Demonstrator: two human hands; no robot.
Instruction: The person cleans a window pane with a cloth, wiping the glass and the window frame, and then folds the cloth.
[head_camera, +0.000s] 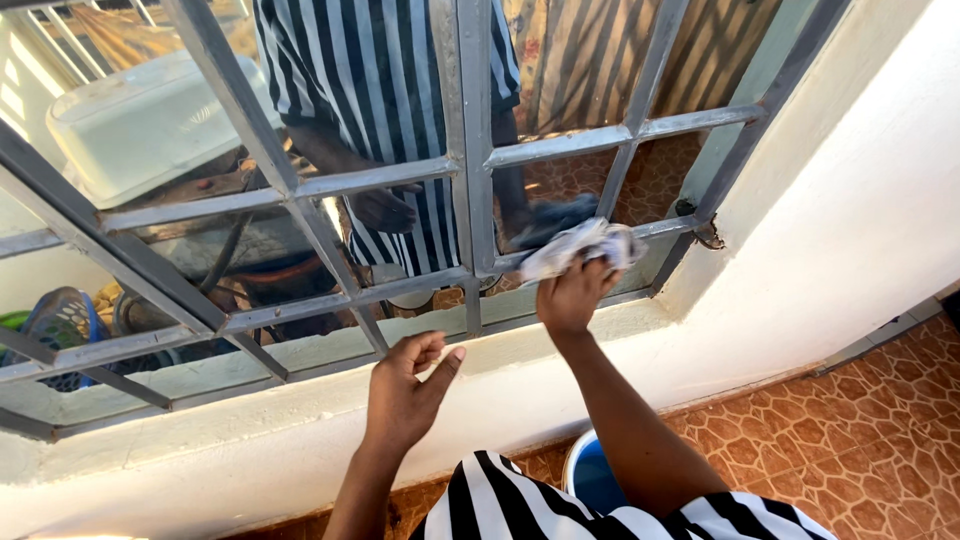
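A: Where is the cloth (585, 245), and what has hold of it?

B: It lies against the lower right pane of the window (400, 180), just above the sill (300, 370). Your right hand (572, 298) is closed on its near edge, fingers bunched over the crumpled fabric, pressing it flat to the glass so the whole wad bears on the pane.

A: And your left hand (402, 392)?

B: It holds nothing. The fingers are loosely curled and half open, thumb out, and it hangs just short of the sill, to the left of the right arm.

A: What stands in the way?

B: The grey bars (465, 150) cross the glass and fence each pane off, so the cloth meets a bar on every side. A latch (705, 232) sits at the right end of the frame, just beside the cloth.

A: What else is around you?

B: The glass reflects your striped shirt and arm. A pale tub (140, 120) shows at far left, a blue basket (60, 320) below it. Near you lies the tiled floor (860, 440), with a blue bucket (590, 475) beside your right forearm.
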